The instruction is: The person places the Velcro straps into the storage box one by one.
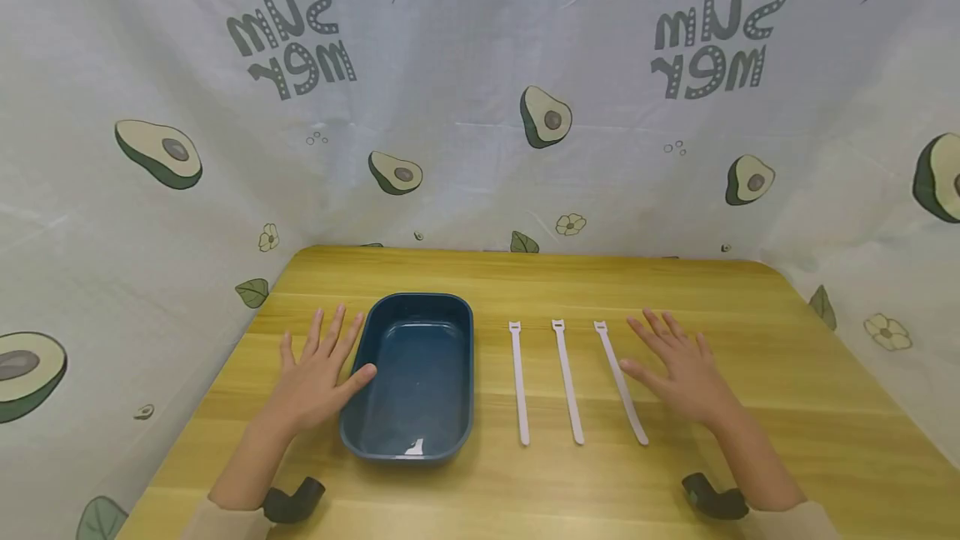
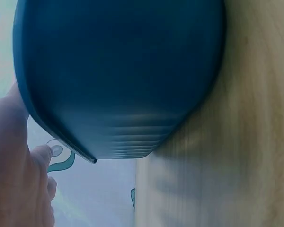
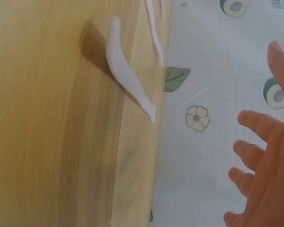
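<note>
Fingers spread, my left hand (image 1: 315, 382) hovers at the left side of a dark blue rectangular tub (image 1: 412, 390), its thumb overlapping the rim in the head view. The left wrist view shows the tub's outer wall (image 2: 118, 80) close up, with the left hand (image 2: 19, 165) beside its rim. My right hand (image 1: 686, 373) has its fingers spread too and holds nothing. Near its thumb lies a white cable tie (image 1: 621, 386) with a slotted head, bowed up off the wood in the right wrist view. Two more white ties, a middle one (image 1: 568, 382) and a left one (image 1: 520, 382), lie alongside.
All of this rests on a yellow wood-grain table (image 1: 495, 490). A pale curtain (image 1: 465, 82) printed with avocados hangs behind it and along both sides. Dark camera mounts sit at the left wrist (image 1: 294, 501) and the right wrist (image 1: 714, 498).
</note>
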`<control>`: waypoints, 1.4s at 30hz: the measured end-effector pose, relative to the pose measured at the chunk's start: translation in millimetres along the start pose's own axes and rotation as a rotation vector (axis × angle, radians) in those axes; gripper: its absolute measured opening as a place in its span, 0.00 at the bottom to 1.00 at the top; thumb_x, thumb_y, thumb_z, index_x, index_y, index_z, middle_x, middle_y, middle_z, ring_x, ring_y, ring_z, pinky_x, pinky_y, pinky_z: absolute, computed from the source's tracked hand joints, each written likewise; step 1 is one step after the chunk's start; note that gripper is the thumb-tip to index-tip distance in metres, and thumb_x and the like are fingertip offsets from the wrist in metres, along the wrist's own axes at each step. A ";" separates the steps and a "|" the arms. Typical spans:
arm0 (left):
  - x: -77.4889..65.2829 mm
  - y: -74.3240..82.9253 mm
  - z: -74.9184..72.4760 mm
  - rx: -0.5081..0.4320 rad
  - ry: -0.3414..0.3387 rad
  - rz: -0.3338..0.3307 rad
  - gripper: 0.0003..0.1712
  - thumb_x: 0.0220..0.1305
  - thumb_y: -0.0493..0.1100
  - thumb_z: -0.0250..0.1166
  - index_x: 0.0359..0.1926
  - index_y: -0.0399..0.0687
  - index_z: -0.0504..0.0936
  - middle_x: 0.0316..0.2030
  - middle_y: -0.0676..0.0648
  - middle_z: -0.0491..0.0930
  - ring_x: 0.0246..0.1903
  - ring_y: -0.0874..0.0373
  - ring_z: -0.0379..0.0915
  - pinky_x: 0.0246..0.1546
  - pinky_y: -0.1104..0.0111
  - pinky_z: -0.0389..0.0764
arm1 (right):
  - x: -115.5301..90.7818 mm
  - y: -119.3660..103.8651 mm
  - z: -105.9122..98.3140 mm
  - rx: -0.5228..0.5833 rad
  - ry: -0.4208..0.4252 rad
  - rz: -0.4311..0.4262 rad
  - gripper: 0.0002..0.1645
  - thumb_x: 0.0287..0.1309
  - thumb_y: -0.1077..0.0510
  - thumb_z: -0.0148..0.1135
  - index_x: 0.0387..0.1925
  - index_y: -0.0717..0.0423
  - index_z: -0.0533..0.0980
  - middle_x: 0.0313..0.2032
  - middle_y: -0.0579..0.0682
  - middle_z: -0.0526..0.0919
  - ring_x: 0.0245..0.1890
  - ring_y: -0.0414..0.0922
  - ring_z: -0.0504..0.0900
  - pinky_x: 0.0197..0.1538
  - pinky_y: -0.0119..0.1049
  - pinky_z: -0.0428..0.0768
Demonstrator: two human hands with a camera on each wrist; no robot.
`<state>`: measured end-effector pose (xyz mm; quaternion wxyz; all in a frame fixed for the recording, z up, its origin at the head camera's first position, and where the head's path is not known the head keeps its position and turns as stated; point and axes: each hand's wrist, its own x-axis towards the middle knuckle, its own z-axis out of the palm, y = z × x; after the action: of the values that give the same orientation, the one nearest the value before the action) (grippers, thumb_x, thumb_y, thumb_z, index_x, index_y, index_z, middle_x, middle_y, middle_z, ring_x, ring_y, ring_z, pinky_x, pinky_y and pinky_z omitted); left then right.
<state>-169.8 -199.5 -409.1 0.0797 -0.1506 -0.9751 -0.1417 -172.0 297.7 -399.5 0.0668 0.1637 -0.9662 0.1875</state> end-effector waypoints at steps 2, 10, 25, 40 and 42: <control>-0.2 -0.6 0.8 -0.024 -0.001 0.003 0.44 0.63 0.64 0.50 0.72 0.53 0.45 0.71 0.45 0.34 0.68 0.46 0.20 0.55 0.34 0.29 | 0.2 0.9 0.7 0.012 0.001 0.002 0.42 0.62 0.40 0.50 0.71 0.50 0.49 0.69 0.60 0.46 0.68 0.60 0.39 0.59 0.66 0.28; -2.8 -1.9 2.0 -0.228 -0.032 -0.008 0.48 0.61 0.62 0.55 0.72 0.54 0.39 0.71 0.40 0.35 0.67 0.37 0.35 0.55 0.36 0.51 | 2.5 3.7 0.5 0.108 0.034 0.007 0.42 0.61 0.43 0.54 0.69 0.58 0.53 0.66 0.64 0.53 0.63 0.67 0.52 0.55 0.68 0.52; 1.2 -2.8 -6.3 -0.540 0.084 -0.060 0.36 0.63 0.44 0.60 0.68 0.39 0.55 0.57 0.35 0.66 0.44 0.47 0.75 0.42 0.56 0.77 | 3.0 2.7 0.4 0.209 -0.010 0.156 0.40 0.63 0.41 0.50 0.65 0.66 0.58 0.58 0.69 0.65 0.56 0.69 0.62 0.51 0.67 0.61; 6.4 -7.3 1.1 -0.842 -0.055 -0.206 0.24 0.61 0.35 0.60 0.58 0.38 0.70 0.38 0.41 0.71 0.22 0.51 0.72 0.25 0.66 0.76 | 2.3 2.5 5.0 0.214 -0.001 0.145 0.34 0.65 0.45 0.50 0.59 0.68 0.64 0.52 0.66 0.72 0.50 0.64 0.71 0.46 0.62 0.70; 6.2 -11.7 5.4 -0.884 -0.067 -0.237 0.24 0.60 0.35 0.61 0.58 0.40 0.70 0.37 0.41 0.71 0.20 0.50 0.72 0.24 0.67 0.75 | 1.5 2.5 7.6 0.223 -0.008 0.151 0.34 0.65 0.45 0.50 0.59 0.68 0.64 0.52 0.67 0.72 0.50 0.65 0.71 0.46 0.62 0.70</control>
<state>-179.9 -206.9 -415.9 -0.0408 -0.0620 -0.8336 -0.5473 -174.8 296.6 -407.0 0.0301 0.0978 -0.9492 0.2975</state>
